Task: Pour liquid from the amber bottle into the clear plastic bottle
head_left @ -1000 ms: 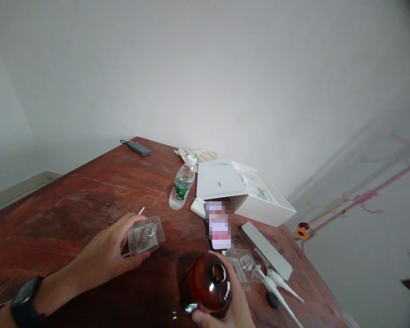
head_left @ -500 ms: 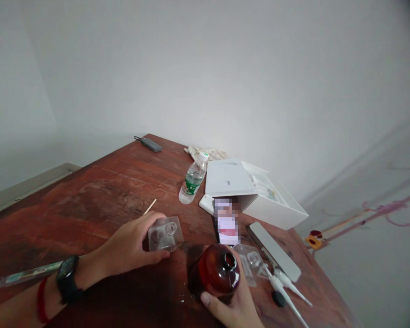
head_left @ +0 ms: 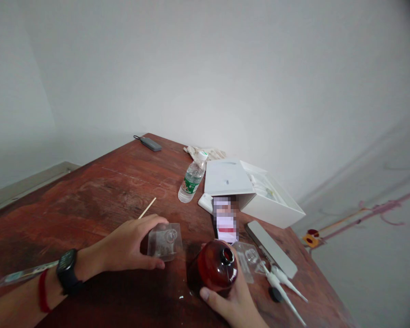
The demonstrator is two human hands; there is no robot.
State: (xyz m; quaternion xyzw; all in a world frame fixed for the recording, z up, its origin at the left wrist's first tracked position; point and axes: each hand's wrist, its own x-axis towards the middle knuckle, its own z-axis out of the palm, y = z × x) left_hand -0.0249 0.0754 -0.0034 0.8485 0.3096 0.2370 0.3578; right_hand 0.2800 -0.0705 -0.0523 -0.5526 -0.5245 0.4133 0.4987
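Observation:
My right hand [head_left: 230, 294] is wrapped around an uncapped brown glass bottle [head_left: 213, 269], its thumb on the near side. The bottle stands on the wooden table [head_left: 99, 200], its round mouth tilted toward the right. Left of it lies a clear plastic mold [head_left: 164, 243] with a raised round part. My left hand [head_left: 141, 243] is open around the mold's left side, thumb and fingers apart, the fingertips close to its edges. Right of the bottle lies a second clear mold [head_left: 248, 262], partly hidden by my right hand.
Behind stand a water bottle [head_left: 193, 177] and an opened white box [head_left: 273, 205]. A phone [head_left: 225, 223] leans at the box. White droppers [head_left: 280, 287], a black cap [head_left: 275, 294] and a grey-white bar [head_left: 276, 250] lie right. A thin wooden stick [head_left: 147, 207] lies beyond my left hand.
The clear mold, tilted in my left hand before, now lies flatter on the table. My left fingers have spread and slid slightly left. The right hand keeps its hold on the bottle.

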